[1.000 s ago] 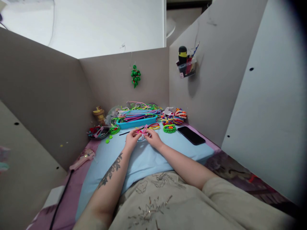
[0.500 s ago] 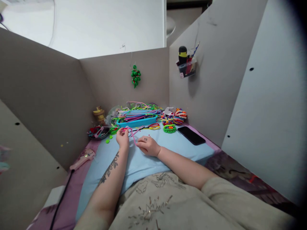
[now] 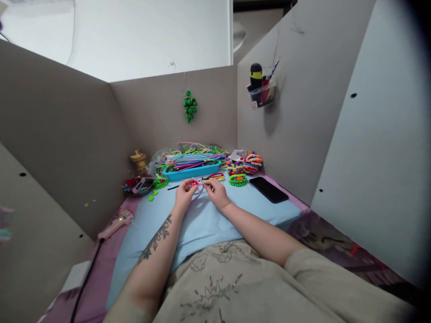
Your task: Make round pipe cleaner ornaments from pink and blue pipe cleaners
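Note:
Both hands meet over the light blue mat [image 3: 202, 224]. My left hand [image 3: 183, 196] pinches one end of a pink pipe cleaner [image 3: 197, 186], which loops down between the hands. My right hand [image 3: 217, 193] pinches the same pink pipe cleaner from the other side, fingers curled. Just beyond the hands stands a blue tray [image 3: 191, 172] heaped with coloured pipe cleaners.
A black phone [image 3: 268, 189] lies at the right of the mat. Coiled pipe-cleaner pieces [image 3: 238, 180] sit by the tray. A dark bowl [image 3: 138, 186] and a pink glue gun [image 3: 116, 223] are at the left. Grey partition walls close in three sides; a green ornament [image 3: 190, 106] hangs on the back one.
The hands had spread, the left one drawing the pink pipe cleaner out to the left; now they have come back together, both pinching it.

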